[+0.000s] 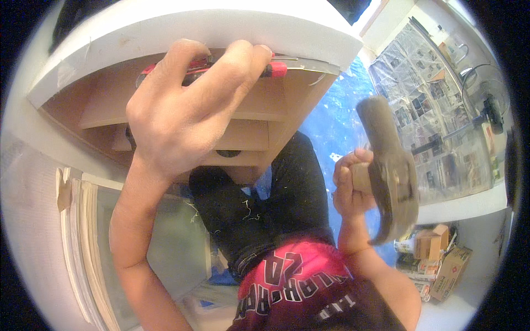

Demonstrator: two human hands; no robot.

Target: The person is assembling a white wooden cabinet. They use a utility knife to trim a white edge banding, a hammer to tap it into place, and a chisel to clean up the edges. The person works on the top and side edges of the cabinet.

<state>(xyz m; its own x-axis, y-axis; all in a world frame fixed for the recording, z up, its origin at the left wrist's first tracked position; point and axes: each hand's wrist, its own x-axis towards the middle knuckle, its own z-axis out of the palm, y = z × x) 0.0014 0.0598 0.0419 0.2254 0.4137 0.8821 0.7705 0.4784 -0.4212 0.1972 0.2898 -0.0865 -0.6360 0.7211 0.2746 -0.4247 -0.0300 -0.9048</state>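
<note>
My left hand is raised at the front edge of a wooden cabinet, with its fingers closed round a slim red-and-black tool. Most of that tool is behind my fingers, so its kind is unclear; a thin metal piece sticks out beside its right end, just under the white top. Lower on the right, my right hand grips the handle of a claw hammer. The hammer's worn brown head stands up from the hand, apart from the cabinet, and is slightly blurred.
My knees in black trousers are below the open cabinet. Blue sheeting covers the floor. At the right are a newspaper-covered panel, a fan and cardboard boxes. Framed panels lean at the left.
</note>
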